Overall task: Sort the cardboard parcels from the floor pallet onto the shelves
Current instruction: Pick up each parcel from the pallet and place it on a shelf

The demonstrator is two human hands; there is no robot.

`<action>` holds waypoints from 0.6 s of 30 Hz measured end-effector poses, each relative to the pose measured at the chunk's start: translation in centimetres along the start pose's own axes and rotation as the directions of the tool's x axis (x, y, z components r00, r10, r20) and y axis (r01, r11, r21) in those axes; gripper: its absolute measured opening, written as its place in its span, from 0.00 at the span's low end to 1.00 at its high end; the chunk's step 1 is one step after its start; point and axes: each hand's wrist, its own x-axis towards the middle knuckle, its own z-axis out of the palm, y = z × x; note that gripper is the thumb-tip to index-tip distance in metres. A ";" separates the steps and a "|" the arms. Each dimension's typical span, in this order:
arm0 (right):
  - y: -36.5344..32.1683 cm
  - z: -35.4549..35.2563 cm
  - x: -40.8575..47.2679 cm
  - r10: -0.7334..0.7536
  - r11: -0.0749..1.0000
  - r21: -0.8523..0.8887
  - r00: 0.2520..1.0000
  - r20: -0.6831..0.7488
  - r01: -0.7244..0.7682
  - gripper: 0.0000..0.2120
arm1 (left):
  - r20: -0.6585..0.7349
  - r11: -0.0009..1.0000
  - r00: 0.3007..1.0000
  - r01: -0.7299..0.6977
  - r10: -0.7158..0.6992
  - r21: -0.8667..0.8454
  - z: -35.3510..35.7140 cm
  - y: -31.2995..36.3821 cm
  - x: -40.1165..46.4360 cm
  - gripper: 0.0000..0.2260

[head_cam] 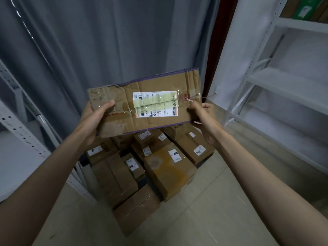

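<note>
Your left hand [96,115] and right hand [202,112] each clamp an end of the flat, worn cardboard parcel [147,103], thumbs on top, holding its shipping label [155,103] facing you, probably to read it, above the stacked parcels [159,162] below your hands.

Grey curtain [106,41] hangs across the rear. Pale floor tiles [204,219] cover the ground. White wall socket [216,89] sits low beside dark red door frame [215,50].
</note>
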 end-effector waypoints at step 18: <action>4.0 -5.4 13.6 0.154 0.986 0.101 0.964 -0.217 -0.135 0.39 | 0.210 0.991 0.969 0.115 -0.128 0.073 13.3 -2.9 20.0 0.21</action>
